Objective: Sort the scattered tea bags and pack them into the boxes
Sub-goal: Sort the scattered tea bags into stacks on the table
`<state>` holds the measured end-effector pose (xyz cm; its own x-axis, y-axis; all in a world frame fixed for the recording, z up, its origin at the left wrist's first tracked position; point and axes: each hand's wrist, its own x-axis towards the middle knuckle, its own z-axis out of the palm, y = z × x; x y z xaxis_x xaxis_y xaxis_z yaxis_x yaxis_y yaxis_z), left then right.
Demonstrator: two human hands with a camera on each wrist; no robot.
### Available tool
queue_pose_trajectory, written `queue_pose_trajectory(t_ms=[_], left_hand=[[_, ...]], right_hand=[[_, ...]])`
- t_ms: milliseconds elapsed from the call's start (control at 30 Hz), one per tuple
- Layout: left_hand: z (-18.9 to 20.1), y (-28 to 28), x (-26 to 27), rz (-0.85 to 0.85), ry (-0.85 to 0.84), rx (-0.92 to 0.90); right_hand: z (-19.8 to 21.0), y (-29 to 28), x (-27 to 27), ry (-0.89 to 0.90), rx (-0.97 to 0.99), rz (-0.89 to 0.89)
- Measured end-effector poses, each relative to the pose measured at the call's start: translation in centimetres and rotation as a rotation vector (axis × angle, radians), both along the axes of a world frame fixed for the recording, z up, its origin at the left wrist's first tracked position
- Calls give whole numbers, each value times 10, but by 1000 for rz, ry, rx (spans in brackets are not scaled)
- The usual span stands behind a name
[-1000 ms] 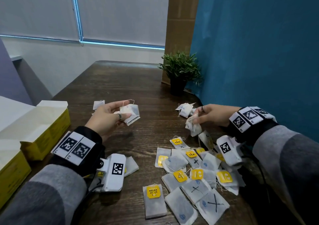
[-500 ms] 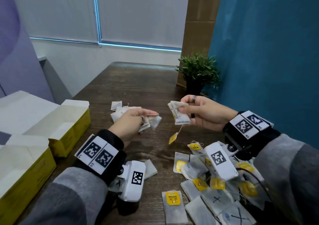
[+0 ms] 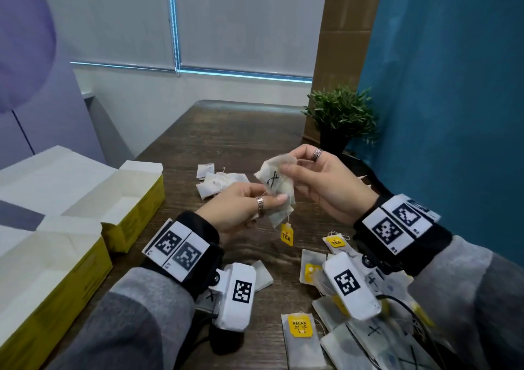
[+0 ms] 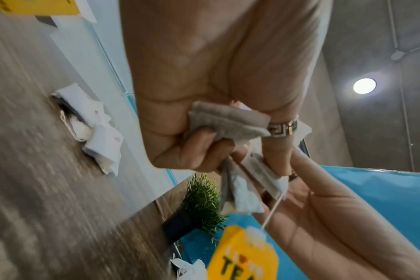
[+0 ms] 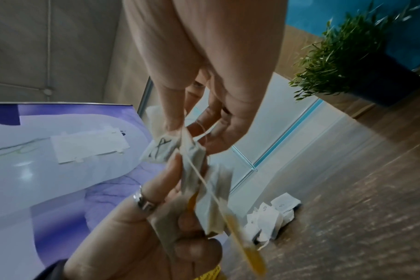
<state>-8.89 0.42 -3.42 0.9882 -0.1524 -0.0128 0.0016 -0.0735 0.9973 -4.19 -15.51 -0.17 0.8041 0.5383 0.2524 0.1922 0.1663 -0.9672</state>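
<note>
Both hands meet above the table's middle. My left hand (image 3: 255, 202) grips a small stack of tea bags (image 3: 279, 208), also seen folded in its fingers (image 4: 228, 123). My right hand (image 3: 300, 168) pinches a tea bag marked with a black X (image 3: 273, 178) against that stack; the X bag (image 5: 161, 149) shows between thumb and fingers. A yellow TEA tag (image 3: 287, 235) hangs on its string below the stack. Two open yellow boxes (image 3: 133, 199) (image 3: 51, 281) stand at the left. Several tea bags (image 3: 300, 338) lie scattered at the lower right.
A small pile of white tea bags (image 3: 218, 181) lies on the wooden table (image 3: 235, 131) beyond my left hand. A potted plant (image 3: 338, 120) stands at the back right against a blue partition (image 3: 453, 100). One tea bag (image 3: 263, 274) lies under my left wrist.
My right hand lifted a tea bag from the right-hand pile and carried it left to my left hand. Both hands now meet on the stack; the yellow tag dangles beneath.
</note>
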Motion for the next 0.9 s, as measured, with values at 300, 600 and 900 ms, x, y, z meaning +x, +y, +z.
queue_pose_trajectory(t_ms=[300, 600, 900], left_hand=[[5, 7, 1, 275, -259, 36], [18, 17, -3, 516, -871, 325], [11, 18, 2, 294, -117, -138]], right_hand=[[24, -34, 6, 204, -12, -152], [27, -34, -12, 360, -72, 145], [32, -20, -11, 56, -168, 182]])
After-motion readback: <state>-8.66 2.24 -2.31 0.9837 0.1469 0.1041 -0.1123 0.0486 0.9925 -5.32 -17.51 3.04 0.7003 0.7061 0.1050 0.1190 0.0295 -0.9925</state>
